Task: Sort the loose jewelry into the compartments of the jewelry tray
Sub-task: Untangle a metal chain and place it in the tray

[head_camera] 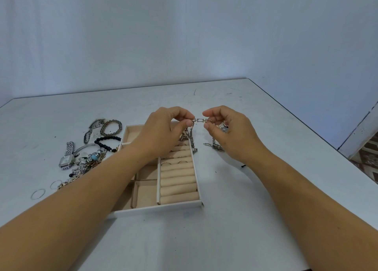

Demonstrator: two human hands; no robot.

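Observation:
A silver link chain [199, 120] is stretched between my left hand [163, 131] and my right hand [229, 131], both pinching it above the far end of the jewelry tray [159, 209]. Its loose ends hang down, one over the tray's right wall, one onto the table at the right. The tray is white with beige lining; several ring rolls fill its right side and hold two rings [173, 162]. Open compartments lie on its left, partly hidden by my left forearm.
Loose jewelry lies left of the tray: a silver watch [67, 156], a black bead bracelet [106, 143], a beaded bracelet [111, 126], a tangled heap with a turquoise stone [93, 160], thin rings [37, 194]. The table's right edge [327, 138] drops to the floor.

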